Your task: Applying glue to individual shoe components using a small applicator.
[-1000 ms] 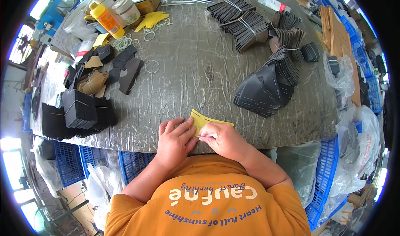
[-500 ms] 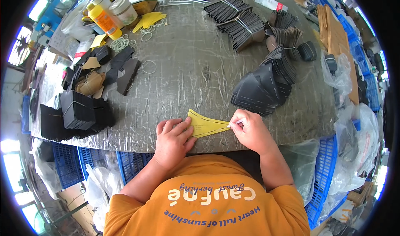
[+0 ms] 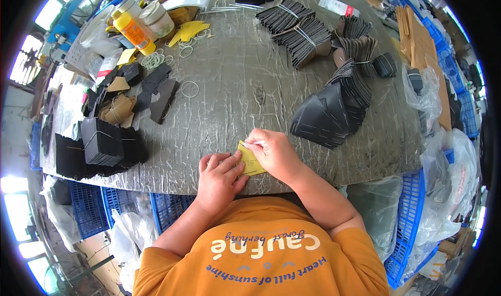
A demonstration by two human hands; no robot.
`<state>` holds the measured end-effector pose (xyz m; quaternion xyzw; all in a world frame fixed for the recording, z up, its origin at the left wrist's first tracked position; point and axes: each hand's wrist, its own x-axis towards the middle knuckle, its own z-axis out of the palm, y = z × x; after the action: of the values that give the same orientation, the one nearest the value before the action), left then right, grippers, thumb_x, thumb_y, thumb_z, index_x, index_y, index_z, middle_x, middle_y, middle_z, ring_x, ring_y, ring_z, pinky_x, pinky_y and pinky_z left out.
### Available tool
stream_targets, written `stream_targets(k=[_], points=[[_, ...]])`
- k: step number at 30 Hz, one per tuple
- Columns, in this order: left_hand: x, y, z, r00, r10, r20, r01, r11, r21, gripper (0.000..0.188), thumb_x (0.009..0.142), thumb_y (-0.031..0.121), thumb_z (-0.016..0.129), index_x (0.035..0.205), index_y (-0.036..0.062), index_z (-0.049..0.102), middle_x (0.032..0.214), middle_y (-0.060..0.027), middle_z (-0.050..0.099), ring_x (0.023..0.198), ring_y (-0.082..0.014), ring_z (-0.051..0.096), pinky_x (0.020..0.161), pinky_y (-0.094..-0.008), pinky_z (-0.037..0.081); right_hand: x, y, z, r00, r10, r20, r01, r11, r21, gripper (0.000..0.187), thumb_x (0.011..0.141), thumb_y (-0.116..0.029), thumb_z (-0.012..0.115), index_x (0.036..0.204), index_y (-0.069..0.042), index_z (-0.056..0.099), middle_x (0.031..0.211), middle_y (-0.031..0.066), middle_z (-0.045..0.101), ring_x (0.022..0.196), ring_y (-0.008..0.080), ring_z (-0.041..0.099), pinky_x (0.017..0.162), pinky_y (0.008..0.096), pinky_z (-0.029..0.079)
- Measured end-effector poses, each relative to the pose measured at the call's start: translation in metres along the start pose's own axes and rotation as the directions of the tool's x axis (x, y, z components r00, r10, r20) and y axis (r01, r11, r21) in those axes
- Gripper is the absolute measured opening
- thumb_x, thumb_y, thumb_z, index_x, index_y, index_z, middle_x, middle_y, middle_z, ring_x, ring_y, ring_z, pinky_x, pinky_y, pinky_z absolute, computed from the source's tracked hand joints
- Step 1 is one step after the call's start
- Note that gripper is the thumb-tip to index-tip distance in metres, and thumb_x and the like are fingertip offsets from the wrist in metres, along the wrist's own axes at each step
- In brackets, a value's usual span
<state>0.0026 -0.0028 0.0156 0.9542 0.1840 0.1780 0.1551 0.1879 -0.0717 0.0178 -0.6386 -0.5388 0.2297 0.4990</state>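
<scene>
Yellow card (image 3: 251, 162) lies flat at the table's near edge, about mid-way along, w/ both hands on it. Left hand (image 3: 219, 177) rests palm down, fingers (image 3: 225, 163) spread a little and flat on the card's left part, pressing it to the table (image 3: 235, 103); not curled round anything. Right hand (image 3: 274, 155) sits on the card's right part, fingers pinched together at the card's top edge on sth thin and pale; can't tell what it is.

Table is grey, crinkled surface. Black fan of flat pieces (image 3: 326, 116) lies just right of the right hand, toward the right edge. More black bundles (image 3: 295, 27) tied w/ bands sit at the far edge, mid to right. Black stack (image 3: 102, 142) sits near the left edge, close to the near side, w/ more black sheets under it. Loose black and tan scraps (image 3: 138, 90) lie beyond it, left-centre. Rubber band (image 3: 189, 89) lies alone beside the scraps, well apart from the hands. Orange bottle (image 3: 134, 31) and a white jar (image 3: 156, 18) stand at the far-left corner, yellow pieces (image 3: 190, 31) just beside them. Brown sheets (image 3: 417, 45) lie along the right edge. Blue crates (image 3: 167, 207) show below the near edge. Person wears an orange shirt (image 3: 261, 254).
</scene>
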Motion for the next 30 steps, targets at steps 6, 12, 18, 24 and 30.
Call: stream_targets(k=[6, 12, 18, 24, 30], points=[[0.001, -0.007, 0.002, 1.000, -0.018, 0.009, 0.018, 1.000, -0.010, 0.032, 0.069, 0.018, 0.079, 0.099, 0.0091, 0.072, 0.122, -0.0039, 0.067, 0.105, -0.0269, 0.060, 0.096, -0.0437, 0.041, -0.021, 0.004, -0.023, 0.997, 0.080, 0.017, -0.080, 0.997, -0.001, 0.006, 0.086, 0.000, 0.066, 0.086, 0.000, 0.060, 0.078, 0.0157, 0.066, 0.071, 0.0308, 0.067, 0.062, 0.0357, 0.051], [0.003, -0.008, -0.001, 1.000, 0.001, -0.011, -0.001, 1.000, 0.019, 0.032, 0.068, 0.017, 0.079, 0.098, 0.0093, 0.072, 0.121, -0.0040, 0.067, 0.104, -0.0261, 0.060, 0.096, -0.0431, 0.041, -0.037, -0.010, -0.065, 0.985, 0.158, -0.067, -0.169, 0.961, -0.220, 0.008, 0.083, 0.000, 0.064, 0.088, -0.001, 0.057, 0.075, 0.0169, 0.062, 0.073, 0.0359, 0.064, 0.064, 0.0417, 0.050], [0.005, -0.004, 0.007, 0.998, 0.015, -0.059, -0.019, 0.998, -0.063, 0.034, 0.065, 0.012, 0.080, 0.097, 0.0061, 0.072, 0.120, -0.0076, 0.068, 0.103, -0.0255, 0.060, 0.095, -0.0414, 0.042, -0.028, 0.002, -0.030, 0.998, -0.056, -0.004, 0.045, 0.843, -0.537, 0.012, 0.081, -0.009, 0.065, 0.091, -0.005, 0.059, 0.088, 0.0122, 0.062, 0.089, 0.0344, 0.061, 0.077, 0.0458, 0.050], [-0.014, -0.016, 0.011, 0.987, -0.028, -0.160, 0.008, 0.993, -0.120, 0.037, 0.069, 0.013, 0.082, 0.102, 0.0020, 0.071, 0.121, -0.0148, 0.066, 0.104, -0.0334, 0.060, 0.090, -0.0454, 0.047, -0.025, -0.004, -0.044, 0.977, 0.210, 0.036, -0.175, 0.886, -0.429, 0.013, 0.083, -0.015, 0.070, 0.092, -0.007, 0.065, 0.085, 0.0149, 0.069, 0.084, 0.0351, 0.067, 0.074, 0.0449, 0.052], [-0.011, -0.022, 0.016, 0.979, 0.037, -0.203, -0.063, 0.990, -0.127, 0.031, 0.074, 0.005, 0.077, 0.103, -0.0001, 0.069, 0.117, -0.0169, 0.066, 0.100, -0.0372, 0.060, 0.089, -0.0469, 0.048, -0.032, 0.016, -0.118, 0.912, -0.037, -0.409, -0.249, 0.742, -0.622, 0.012, 0.087, -0.012, 0.066, 0.097, -0.006, 0.065, 0.082, 0.0150, 0.070, 0.078, 0.0344, 0.068, 0.071, 0.0457, 0.053]])
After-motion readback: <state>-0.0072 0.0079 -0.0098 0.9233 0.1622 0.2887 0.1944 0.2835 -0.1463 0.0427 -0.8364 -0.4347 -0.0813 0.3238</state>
